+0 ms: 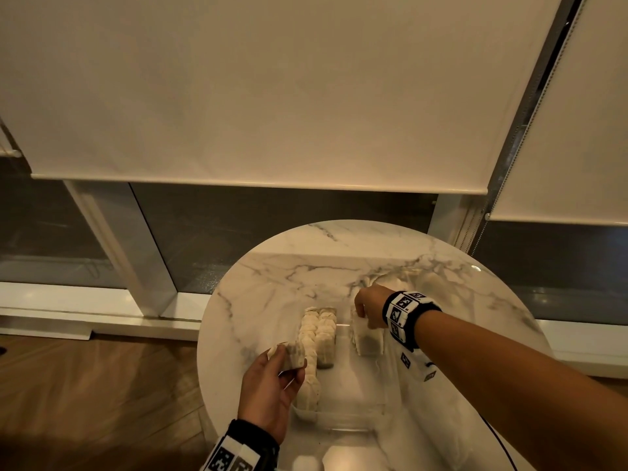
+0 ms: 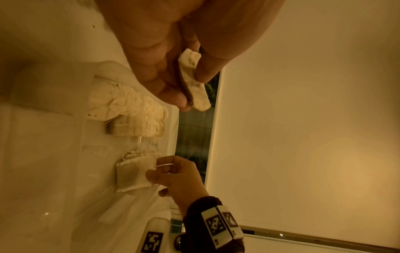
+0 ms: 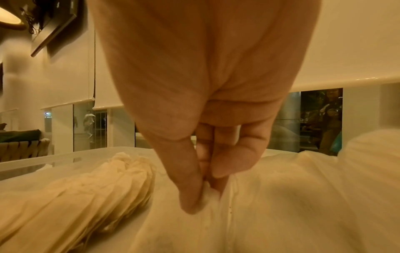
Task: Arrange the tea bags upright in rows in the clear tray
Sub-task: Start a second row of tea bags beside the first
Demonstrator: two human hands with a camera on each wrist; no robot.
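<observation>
- A clear tray (image 1: 343, 424) sits on the round marble surface (image 1: 278, 266), its walls hard to trace in the dim light.
- Along the tray's left side stand two rows of tea bags (image 1: 317, 338), upright and packed face to face; the row nearest the wall runs further toward the person than the one beside it.
- The right wrist view shows these rows (image 3: 86, 191) as a close fan of paper edges, just left of the right hand.
- Toward the tray's right side a small clump (image 1: 367, 338) of bags stands upright, apart from the left rows, with bare tray floor between.
- The right hand (image 1: 370, 305) reaches down onto that clump: thumb and fingertips (image 3: 190, 200) pinch the top edge of a bag there.
- The left hand (image 1: 272, 385) is over the tray's left edge, beside the long row, and pinches one bag (image 1: 293, 355) between thumb and fingers, clear of the tray.
- In the left wrist view that held bag (image 2: 193, 80) shows edge on, the thumb pressed on its side.
- Beyond the right hand, on the surface outside the tray, lies a pale loose heap (image 1: 397, 278); what is in it cannot be told.
- Two white objects (image 1: 323, 460) sit at the near edge, too blurred to name.
</observation>
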